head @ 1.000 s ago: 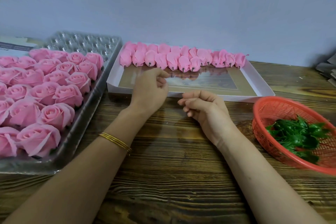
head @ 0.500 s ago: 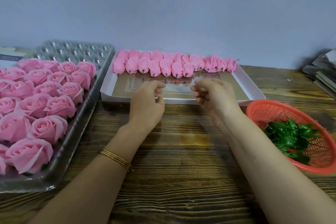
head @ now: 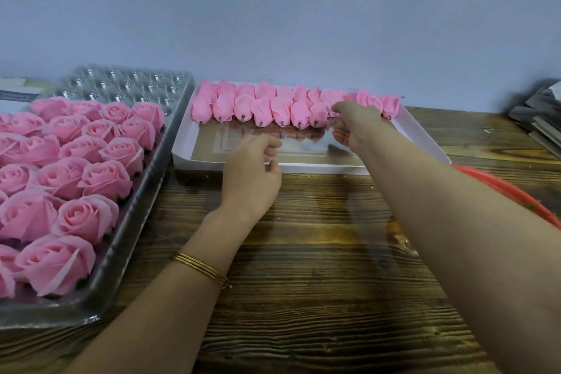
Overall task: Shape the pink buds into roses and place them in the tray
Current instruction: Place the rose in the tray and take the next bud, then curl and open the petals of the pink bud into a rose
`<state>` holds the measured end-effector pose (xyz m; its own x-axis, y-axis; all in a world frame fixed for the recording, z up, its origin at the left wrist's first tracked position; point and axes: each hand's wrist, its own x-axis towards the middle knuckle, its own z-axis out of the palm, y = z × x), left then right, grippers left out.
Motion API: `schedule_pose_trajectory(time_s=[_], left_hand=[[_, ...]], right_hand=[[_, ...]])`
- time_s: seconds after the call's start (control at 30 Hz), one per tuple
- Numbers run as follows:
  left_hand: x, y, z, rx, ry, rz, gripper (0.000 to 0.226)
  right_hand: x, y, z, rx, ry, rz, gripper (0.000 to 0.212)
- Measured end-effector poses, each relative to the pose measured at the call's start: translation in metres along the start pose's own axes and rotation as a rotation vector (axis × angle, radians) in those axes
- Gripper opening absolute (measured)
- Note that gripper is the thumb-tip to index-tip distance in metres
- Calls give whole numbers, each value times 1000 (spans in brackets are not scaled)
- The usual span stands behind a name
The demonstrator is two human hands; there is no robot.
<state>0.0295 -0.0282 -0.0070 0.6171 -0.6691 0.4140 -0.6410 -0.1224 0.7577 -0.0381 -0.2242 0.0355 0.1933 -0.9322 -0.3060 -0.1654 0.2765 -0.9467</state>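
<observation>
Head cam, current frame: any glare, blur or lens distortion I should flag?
Head view: the glossy floor of the white box mirrors the pink buds; specular glints on the empty cells of the clear tray; wide-angle stretch enlarges the near roses at lower left; the stack at far right looks soft; light is diffuse, shadows on the table faint.

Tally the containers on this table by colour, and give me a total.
Clear tray, holding roses: 1
White box, holding buds: 1
Red basket, partly hidden behind an arm: 1
Total: 3
</observation>
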Motion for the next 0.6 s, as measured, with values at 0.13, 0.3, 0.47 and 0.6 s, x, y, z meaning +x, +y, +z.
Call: schedule_pose_trajectory(time_s=[0.13, 0.3, 0.47, 0.6], left_hand=[[0, 1, -1, 12, -5, 2, 30], [-1, 2, -1, 26, -19, -16, 30], [-1, 2, -1, 30, -27, -12, 29], [-1, 2, -2, 33, -31, -3, 28]], right_hand=[[13, 2, 9, -77, 36, 4, 41], [18, 5, 21, -140, 60, -74, 43], [21, 3, 27, -255, 73, -98, 40], [23, 1, 32, -335, 97, -105, 23]])
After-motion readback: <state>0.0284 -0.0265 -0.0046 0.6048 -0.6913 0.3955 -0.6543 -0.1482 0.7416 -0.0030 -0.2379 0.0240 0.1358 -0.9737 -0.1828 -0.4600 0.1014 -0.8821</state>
